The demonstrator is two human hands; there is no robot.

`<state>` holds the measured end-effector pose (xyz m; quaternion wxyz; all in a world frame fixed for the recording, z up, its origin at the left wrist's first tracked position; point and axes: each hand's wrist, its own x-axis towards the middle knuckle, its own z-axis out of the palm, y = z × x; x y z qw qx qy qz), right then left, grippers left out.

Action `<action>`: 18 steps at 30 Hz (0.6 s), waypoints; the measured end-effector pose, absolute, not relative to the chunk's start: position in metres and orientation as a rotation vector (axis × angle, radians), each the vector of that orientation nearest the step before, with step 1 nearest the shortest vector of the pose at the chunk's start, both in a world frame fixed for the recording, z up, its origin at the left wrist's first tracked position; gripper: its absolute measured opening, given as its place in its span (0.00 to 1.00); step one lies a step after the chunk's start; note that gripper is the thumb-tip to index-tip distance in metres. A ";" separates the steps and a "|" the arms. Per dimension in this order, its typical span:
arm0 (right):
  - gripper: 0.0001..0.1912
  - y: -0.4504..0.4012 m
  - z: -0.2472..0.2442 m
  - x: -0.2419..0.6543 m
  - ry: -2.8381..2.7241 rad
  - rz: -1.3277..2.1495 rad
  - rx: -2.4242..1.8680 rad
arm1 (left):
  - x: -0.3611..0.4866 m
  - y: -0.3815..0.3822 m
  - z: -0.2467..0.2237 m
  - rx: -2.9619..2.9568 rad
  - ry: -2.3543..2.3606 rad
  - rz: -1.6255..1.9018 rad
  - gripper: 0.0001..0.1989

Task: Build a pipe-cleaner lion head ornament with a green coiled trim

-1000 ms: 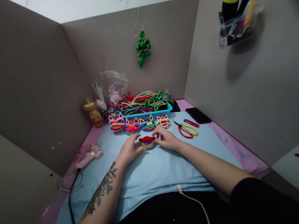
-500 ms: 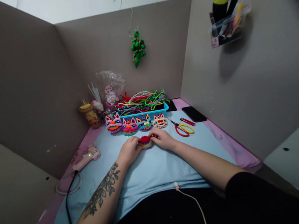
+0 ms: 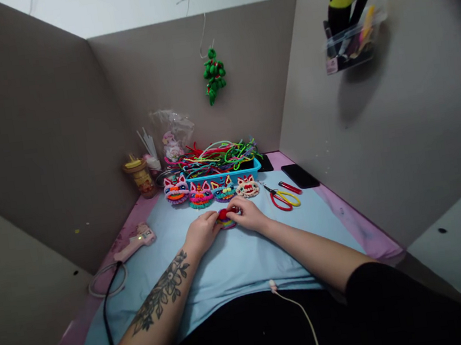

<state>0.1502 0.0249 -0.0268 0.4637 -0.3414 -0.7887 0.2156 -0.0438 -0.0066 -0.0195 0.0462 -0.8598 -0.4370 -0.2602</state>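
Note:
A small fuzzy piece, red on top with rainbow-coloured bands below, lies between my hands on the light blue cloth. The fingers of my left hand pinch its left edge. My right hand has its fingertips closed on the red top at the right side, covering part of it. Just beyond stand several fuzzy animal heads: a purple one, a pink one, a blue one and a cream one.
Behind the heads is a blue tray of coloured fuzzy stems. Red-and-yellow pliers, a red cutter and a black phone lie right. A pink glue gun with its cable and a cup are left.
My right hand has shifted slightly left, its fingertips now over more of the red top. My left hand still holds the left edge. The view has moved very slightly.

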 end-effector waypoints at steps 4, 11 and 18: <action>0.02 0.027 -0.028 0.148 -1.897 0.540 -0.874 | -0.043 -0.007 -0.020 -2.621 -1.345 -0.761 0.12; 0.04 0.033 -0.034 0.146 -1.844 0.573 -0.922 | -0.043 -0.005 -0.020 -2.637 -1.361 -0.776 0.12; 0.11 0.037 -0.035 0.144 -1.810 0.689 -0.901 | -0.044 -0.004 -0.021 -2.684 -1.369 -0.872 0.13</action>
